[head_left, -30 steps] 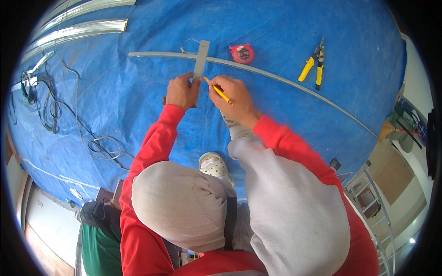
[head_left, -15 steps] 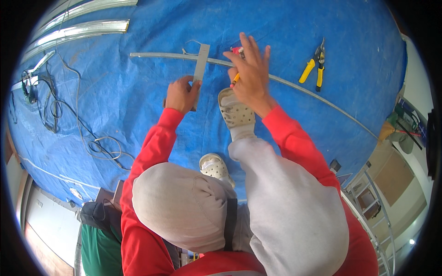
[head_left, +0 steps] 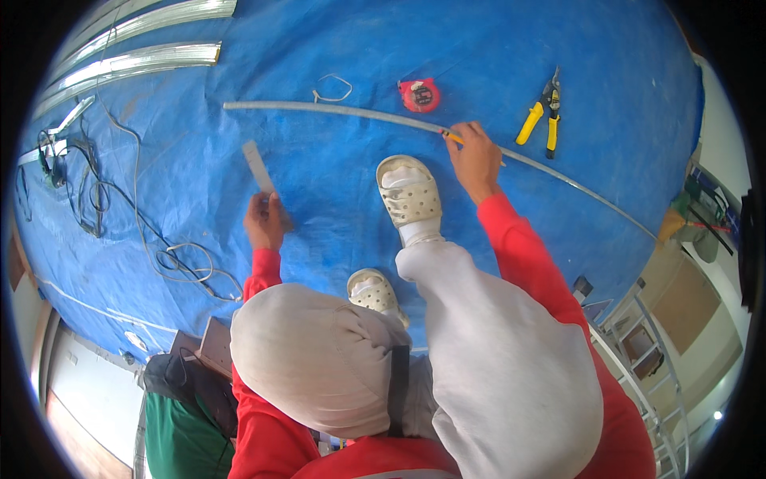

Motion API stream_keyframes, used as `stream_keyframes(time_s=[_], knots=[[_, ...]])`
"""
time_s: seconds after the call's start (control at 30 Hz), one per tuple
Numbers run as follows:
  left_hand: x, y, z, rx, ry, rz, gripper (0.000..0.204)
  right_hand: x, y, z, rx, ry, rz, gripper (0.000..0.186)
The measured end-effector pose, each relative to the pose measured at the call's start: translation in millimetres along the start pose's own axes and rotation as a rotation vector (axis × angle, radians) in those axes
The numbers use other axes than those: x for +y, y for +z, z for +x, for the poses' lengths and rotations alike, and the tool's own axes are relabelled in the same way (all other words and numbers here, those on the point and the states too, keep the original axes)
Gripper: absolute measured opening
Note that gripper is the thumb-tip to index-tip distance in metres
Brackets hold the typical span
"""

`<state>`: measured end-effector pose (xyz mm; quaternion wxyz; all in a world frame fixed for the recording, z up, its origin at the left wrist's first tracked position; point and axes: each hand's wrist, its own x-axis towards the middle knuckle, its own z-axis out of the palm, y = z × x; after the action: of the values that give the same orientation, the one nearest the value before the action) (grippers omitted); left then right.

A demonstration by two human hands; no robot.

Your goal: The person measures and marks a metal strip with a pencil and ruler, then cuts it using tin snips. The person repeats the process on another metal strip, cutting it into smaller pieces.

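Observation:
My left hand is closed around what looks like a try square, a flat grey metal blade whose lower part my fingers partly hide. It is held left of my front shoe, apart from the long thin grey metal strip. My right hand grips a yellow pencil with a red end, over the strip. Beyond the strip lie a red tape measure and a thin pale loop of cord or wire. Yellow-handled snips rest to the right, jaws pointing away.
A blue tarp covers the floor under my shoes. Shiny metal profiles lie at the far left, with tangled cables nearer. A ladder stands at the right, a dark bag at the lower left.
My left hand has drawn the try square off the strip, to the left and toward me. My right hand has moved right, from beside the tape measure, and its raised fingers have curled in.

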<state>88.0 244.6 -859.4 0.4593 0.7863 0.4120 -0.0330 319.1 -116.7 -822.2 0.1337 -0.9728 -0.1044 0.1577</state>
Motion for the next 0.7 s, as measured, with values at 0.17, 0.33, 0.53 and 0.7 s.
stream_keyframes(time_s=[0.17, 0.33, 0.53, 0.7], knots=[[-17.2, -5.2, -6.5, 0.053, -0.058, 0.097, 0.035, 1.9, 7.9, -14.2, 0.027, -0.152, -0.073, 0.023], [-17.6, -0.4, -9.3, 0.038, -0.028, 0.211, 0.034, 3.3, 16.3, -18.3, 0.031, -0.134, -0.091, 0.024], [-3.1, 4.7, -12.7, 0.075, -0.06, 0.314, 0.033, 8.0, 11.9, -15.5, 0.015, -0.219, -0.109, 0.025], [22.0, 4.7, -10.6, 0.299, 0.095, 0.339, 0.056, 7.0, 13.3, -14.8, -0.033, -0.204, -0.091, 0.026]])
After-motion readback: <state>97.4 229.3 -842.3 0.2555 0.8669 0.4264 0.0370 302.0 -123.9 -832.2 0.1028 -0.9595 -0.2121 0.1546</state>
